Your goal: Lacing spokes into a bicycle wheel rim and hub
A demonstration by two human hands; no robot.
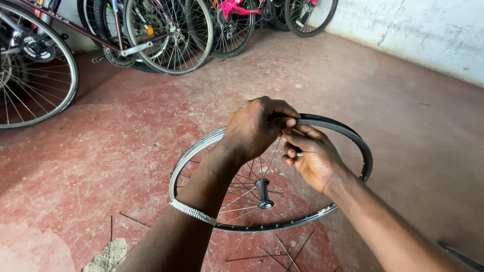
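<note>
Hands: left hand point(254, 126) grips rim point(348, 136); right hand point(310, 158) pinches spoke point(275, 153) (tip hidden).

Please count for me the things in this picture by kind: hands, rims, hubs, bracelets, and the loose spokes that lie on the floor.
Hands: 2, left and right
Rim: 1
Hub: 1
Bracelet: 1
Loose spokes on the floor: about 6, some too thin to be sure
Total: about 11

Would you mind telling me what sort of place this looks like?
Probably a bicycle repair shop or store room: parked bicycles line the wall, both hands work on a bare wheel rim, and loose spokes lie on the red concrete floor.
</note>
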